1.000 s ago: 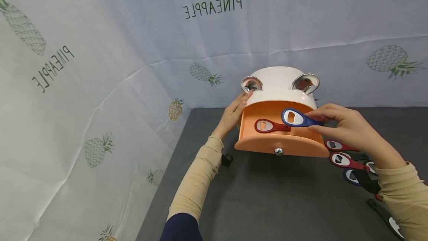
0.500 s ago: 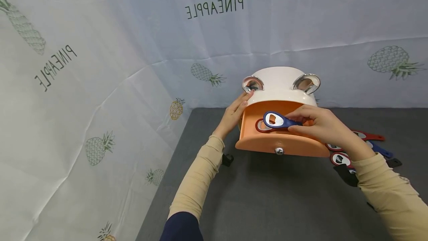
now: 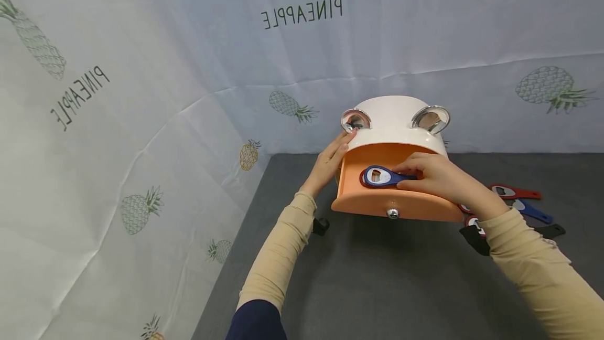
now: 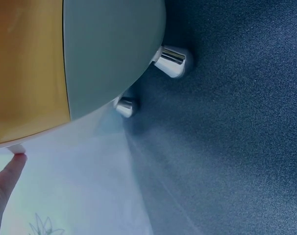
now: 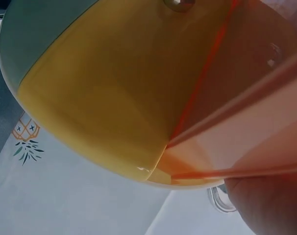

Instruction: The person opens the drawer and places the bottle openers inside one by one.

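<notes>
A white box (image 3: 391,114) with chrome ears stands at the back, its orange drawer (image 3: 358,201) pulled out. My left hand (image 3: 326,166) rests with extended fingers against the box's left side; one finger (image 4: 9,178) shows in the left wrist view. Over the drawer, my right hand (image 3: 434,174) pinches the handle of a blue bottle opener (image 3: 384,182). It lies over a red bottle opener (image 3: 362,179), mostly hidden beneath it inside the drawer. The right wrist view shows part of my right hand (image 5: 271,205) by the drawer side; the opener is out of sight there.
Right of the box, several bottle openers lie on the dark grey table (image 3: 396,277), including a red opener (image 3: 516,192) and a blue opener (image 3: 533,211). My right forearm covers part of them. A pineapple-print cloth (image 3: 212,56) hangs behind and to the left.
My right hand has moved left and down into the drawer with the blue bottle opener, which now covers most of the red one. My left hand has stayed on the box.
</notes>
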`<state>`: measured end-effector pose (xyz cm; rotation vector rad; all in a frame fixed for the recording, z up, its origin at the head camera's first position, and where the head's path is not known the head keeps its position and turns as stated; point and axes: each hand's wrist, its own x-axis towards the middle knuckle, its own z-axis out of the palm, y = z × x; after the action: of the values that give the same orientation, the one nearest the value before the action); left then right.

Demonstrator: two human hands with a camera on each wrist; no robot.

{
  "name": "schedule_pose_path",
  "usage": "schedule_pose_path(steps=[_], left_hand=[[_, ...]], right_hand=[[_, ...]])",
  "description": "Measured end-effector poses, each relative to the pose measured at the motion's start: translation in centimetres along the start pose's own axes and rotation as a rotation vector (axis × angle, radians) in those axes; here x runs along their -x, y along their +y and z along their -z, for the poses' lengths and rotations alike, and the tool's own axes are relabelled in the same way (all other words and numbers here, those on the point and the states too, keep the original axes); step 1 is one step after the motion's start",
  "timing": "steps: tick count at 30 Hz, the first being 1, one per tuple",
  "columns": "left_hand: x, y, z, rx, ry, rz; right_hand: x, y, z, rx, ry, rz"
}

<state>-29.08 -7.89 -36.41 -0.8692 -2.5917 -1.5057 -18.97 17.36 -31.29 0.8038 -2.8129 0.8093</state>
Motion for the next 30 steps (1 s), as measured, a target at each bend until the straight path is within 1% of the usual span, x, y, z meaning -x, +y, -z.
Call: schedule_pose_path(steps=[1,6,7,8,10,15,17,23,30], left_hand=[[0.1,0.1,0.0,-0.002,-0.002,0.002],[1.0,2.5,0.4,0.009,-0.02,0.024],[0.9,2.4,0.4,0.005,-0.02,0.019],[1.1,2.8,0.5,0.005,-0.023,0.02],[0.9,2.3,0.5,-0.002,-0.024,0.012],[0.1,0.1,0.0,0.007,-0.007,-0.007],[-0.2,-0.5,-0.2,0.01,0.002,-0.021],[-0.2,-0.8,-0.3,0.013,0.013,-0.039],[-0.2,-0.7,-0.3,-0.006,0.009,-0.022]], right_hand=[[-0.1,0.0,-0.1,0.008,-0.004,-0.003],[-0.4,0.1,-0.3,0.026,-0.031,-0.021],[-0.5,0.1,-0.3,0.03,-0.037,-0.021],[-0.5,0.1,-0.3,0.032,-0.041,-0.021],[-0.6,0.1,-0.3,0.035,-0.048,-0.022],[-0.7,0.2,-0.3,0.037,-0.057,-0.021],[-0.6,0.3,-0.3,0.036,-0.056,-0.017],[-0.5,0.0,-0.2,0.039,-0.055,-0.014],[-0.2,-0.1,-0.1,0.025,-0.035,-0.022]])
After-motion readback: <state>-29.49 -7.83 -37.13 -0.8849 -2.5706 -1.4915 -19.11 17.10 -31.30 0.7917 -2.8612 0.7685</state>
